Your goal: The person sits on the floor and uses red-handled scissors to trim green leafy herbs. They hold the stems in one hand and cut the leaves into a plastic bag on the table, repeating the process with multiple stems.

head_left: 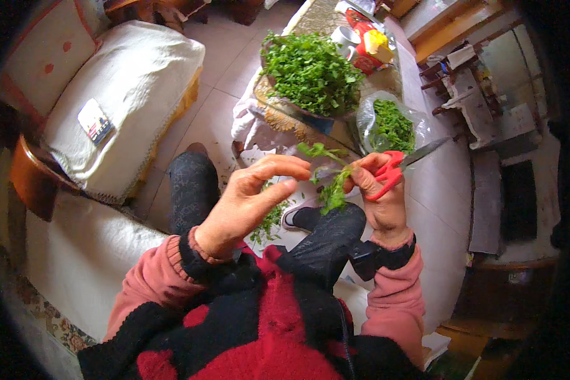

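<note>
Fingers, left: left hand (250,199) is raised over the lap, its fingers (285,166) loosely curved and released, thumb and forefinger tips apart, gripping nothing; the forefinger tip reaches toward the herb sprig.
Fingers, right: right hand (380,190) is clenched through the red handles of the scissors (396,166) and also pinches the herb sprig (332,180) against them.
Herb sprig: held in the air between both hands above the knees; its long axis runs from upper left to lower right, one leafy end pointing toward the left fingertips, the bushier end hanging downward.
Scissors: blade points up and to the right, away from the body, toward the plastic bag.
Cuttings: green scraps (269,221) lie on the floor between the legs.
Bowl of greens: a heaped pile of leafy greens (310,69) sits at the near edge of the worktop (380,82).
Plastic bag: clear bag (389,123) with greens inside, at the worktop's near right corner.
Packages: red and yellow packs (368,47) beside a white cup (345,36) at the far side of the worktop.
Small box: flat rectangular white pack with coloured stripes (95,120) lying on the cream chair cushion (126,82), left.
</note>
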### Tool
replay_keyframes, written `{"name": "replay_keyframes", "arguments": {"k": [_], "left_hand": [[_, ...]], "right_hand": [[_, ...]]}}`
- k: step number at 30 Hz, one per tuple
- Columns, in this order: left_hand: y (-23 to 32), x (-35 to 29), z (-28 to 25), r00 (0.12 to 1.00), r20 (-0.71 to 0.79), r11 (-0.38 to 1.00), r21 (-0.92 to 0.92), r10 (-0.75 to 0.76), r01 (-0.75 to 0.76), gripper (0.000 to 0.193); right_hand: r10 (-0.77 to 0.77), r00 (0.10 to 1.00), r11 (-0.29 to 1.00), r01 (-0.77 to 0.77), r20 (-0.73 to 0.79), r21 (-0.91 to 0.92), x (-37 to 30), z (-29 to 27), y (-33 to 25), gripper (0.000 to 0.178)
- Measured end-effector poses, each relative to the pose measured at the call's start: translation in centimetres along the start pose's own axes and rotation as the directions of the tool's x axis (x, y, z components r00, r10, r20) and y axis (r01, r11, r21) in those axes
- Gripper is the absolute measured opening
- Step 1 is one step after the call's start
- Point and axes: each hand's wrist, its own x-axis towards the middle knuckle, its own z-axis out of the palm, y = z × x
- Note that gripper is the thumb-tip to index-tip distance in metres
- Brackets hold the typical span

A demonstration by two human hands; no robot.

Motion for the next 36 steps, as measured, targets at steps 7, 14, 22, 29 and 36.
{"name": "replay_keyframes", "arguments": {"k": [7, 14, 22, 29, 36], "left_hand": [[-1.6, -0.8, 1.5, 0.965, -0.004, 0.918, -0.309, -0.263, 0.249, 0.024], [-2.4, -1.4, 0.4, 0.952, -0.03, 0.896, -0.346, -0.306, 0.277, 0.015], [-2.5, -1.7, 0.7, 0.939, -0.066, 0.909, -0.283, -0.338, 0.307, 0.014], [-3.1, -1.6, 0.7, 0.937, -0.068, 0.91, -0.272, -0.341, 0.312, 0.013], [-3.1, -1.6, 0.2, 0.926, -0.034, 0.847, -0.42, -0.375, 0.327, 0.011]], "right_hand": [[-0.076, 0.996, 0.975, 0.084, 0.048, -0.206, -1.7, 3.4, 3.5, 0.019], [0.014, 1.0, 0.997, -0.012, 0.027, -0.08, -2.2, 4.3, 3.1, 0.015], [-0.064, 0.997, 0.967, 0.071, 0.036, -0.246, -2.2, 3.8, 4.1, 0.024], [-0.158, 0.987, 0.983, 0.153, -0.038, -0.1, -2.5, 3.9, 5.3, 0.029], [-0.257, 0.957, 0.966, 0.254, -0.134, -0.041, -1.8, 2.4, 5.7, 0.022]]}}
